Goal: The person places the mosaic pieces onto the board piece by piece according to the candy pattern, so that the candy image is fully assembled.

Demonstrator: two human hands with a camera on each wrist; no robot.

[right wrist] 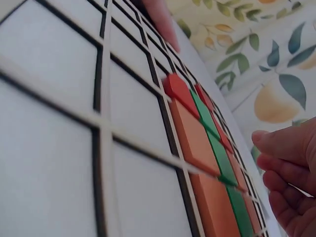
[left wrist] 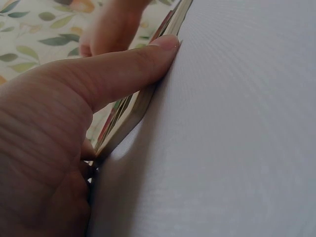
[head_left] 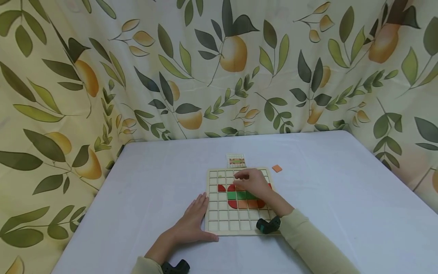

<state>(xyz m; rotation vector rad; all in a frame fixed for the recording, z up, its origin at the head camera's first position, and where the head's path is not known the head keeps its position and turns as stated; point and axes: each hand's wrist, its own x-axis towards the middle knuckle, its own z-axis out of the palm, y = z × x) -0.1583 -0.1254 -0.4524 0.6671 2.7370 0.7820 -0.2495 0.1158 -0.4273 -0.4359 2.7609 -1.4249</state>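
A wooden grid board (head_left: 213,217) lies on the white table with colored tiles set in its cells. Across its middle runs a row of green tiles (head_left: 241,195). Below that, orange tiles (head_left: 247,204) sit between rounded red tiles (head_left: 233,204); another red tile (head_left: 221,188) is higher at left. My left hand (head_left: 193,222) touches the board's left side with straight fingers, its thumb along the front edge. Over the upper rows hovers my right hand (head_left: 253,183), fingers loosely bent, partly covering the tiles. In the right wrist view, nothing shows between its thumb and fingers.
A small pattern card (head_left: 236,161) lies just behind the board. One loose orange square tile (head_left: 277,168) is on the table to the right of the board's far corner. Behind the table hangs a leaf-and-fruit patterned curtain (head_left: 205,76).
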